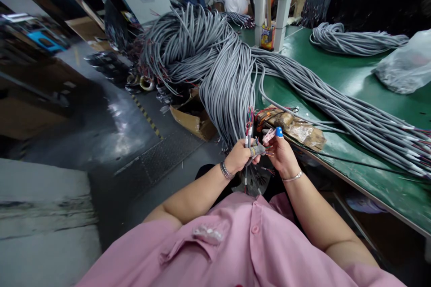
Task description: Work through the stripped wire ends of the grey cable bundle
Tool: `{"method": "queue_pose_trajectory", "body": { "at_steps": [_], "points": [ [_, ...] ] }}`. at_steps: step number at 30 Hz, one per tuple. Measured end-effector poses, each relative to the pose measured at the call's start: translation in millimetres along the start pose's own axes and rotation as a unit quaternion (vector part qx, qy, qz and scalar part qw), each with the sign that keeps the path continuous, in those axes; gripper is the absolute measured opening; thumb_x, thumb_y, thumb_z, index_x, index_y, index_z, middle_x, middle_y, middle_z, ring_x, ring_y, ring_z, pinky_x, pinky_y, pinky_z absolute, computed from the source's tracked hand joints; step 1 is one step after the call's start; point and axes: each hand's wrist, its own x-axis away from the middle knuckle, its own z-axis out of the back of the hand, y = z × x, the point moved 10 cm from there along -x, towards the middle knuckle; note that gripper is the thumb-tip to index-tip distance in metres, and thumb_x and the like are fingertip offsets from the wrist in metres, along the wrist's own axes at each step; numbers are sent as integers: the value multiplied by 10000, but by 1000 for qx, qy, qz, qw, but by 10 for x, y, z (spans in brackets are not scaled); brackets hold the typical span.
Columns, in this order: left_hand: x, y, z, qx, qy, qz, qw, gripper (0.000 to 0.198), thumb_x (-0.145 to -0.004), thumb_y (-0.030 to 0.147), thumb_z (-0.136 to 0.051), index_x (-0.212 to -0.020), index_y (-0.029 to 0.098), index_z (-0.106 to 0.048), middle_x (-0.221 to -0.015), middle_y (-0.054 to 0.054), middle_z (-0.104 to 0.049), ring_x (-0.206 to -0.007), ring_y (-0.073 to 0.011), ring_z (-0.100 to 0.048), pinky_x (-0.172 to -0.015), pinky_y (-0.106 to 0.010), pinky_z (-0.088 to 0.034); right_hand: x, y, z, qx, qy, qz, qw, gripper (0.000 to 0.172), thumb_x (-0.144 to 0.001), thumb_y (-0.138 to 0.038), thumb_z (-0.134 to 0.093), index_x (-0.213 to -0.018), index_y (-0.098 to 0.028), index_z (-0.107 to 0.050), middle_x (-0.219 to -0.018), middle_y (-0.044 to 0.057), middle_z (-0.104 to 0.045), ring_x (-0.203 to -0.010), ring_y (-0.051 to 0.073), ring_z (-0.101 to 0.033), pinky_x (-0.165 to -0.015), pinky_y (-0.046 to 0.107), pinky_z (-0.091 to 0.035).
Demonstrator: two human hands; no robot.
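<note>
**Grey cable end held between two hands**

Grey cable end [256, 149], short and sheathed, with thin coloured wires [249, 119] fanned upward at 12 o'clock, is held low at centre, off the green table [353, 76] edge. It is gripped in the closed left hand [239, 156]. At 3 o'clock, the right hand [281, 152] is pinched on the wire tips, a blue cap [279, 132] worn on one finger. The wire tips are too small to make out. The grey cable bundle [229, 80] hangs behind, its far ends cut off.

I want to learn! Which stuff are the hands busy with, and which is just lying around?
In use: left hand and right hand pinching a grey cable end with coloured wires.
Lying about: cable pile, plastic bag, cardboard box, green table.
</note>
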Motion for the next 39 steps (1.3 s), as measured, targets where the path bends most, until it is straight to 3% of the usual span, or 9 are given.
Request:
{"method": "queue_pose_trajectory", "body": {
  "at_steps": [5,10,23,39],
  "points": [
    [107,33,52,16,18,-26,999,335,-693,428,-740,-630,128,-606,-485,-10,-580,-407,-86,-490,-440,-221,-373,28,54,25,-11,-1,-39,999,555,-706,-756,-580,-805,-211,-618,-727,18,-647,-565,134,-539,-536,280,-499],
    [165,46,114,46,52,-44,997,311,-708,413,-732,-660,126,-621,-495,-13,-591,-417,-100,-511,-450,-234,-393,19,11,58,-7,-1,-12,1000,366,-740,-556,-703,-830,-208,-634,-705,-8,-619,-563,107,-505,-564,247,-507],
    [82,-31,166,77,108,-22,991,297,-685,403,-739,-666,141,-601,-492,-6,-600,-415,-104,-516,-432,-231,-413,30,25,38,0,-13,-17,1000,360,-716,-545,-731,-788,-208,-627,-711,-25,-603,-588,94,-495,-594,238,-502],
    [91,-19,145,84,93,-40,991,282,-703,385,-738,-666,136,-609,-497,-1,-602,-411,-97,-517,-431,-220,-412,-26,40,58,-27,-18,11,999,304,-737,-493,-742,-820,-215,-652,-724,-27,-622,-608,101,-526,-595,244,-487]
  ]
}}
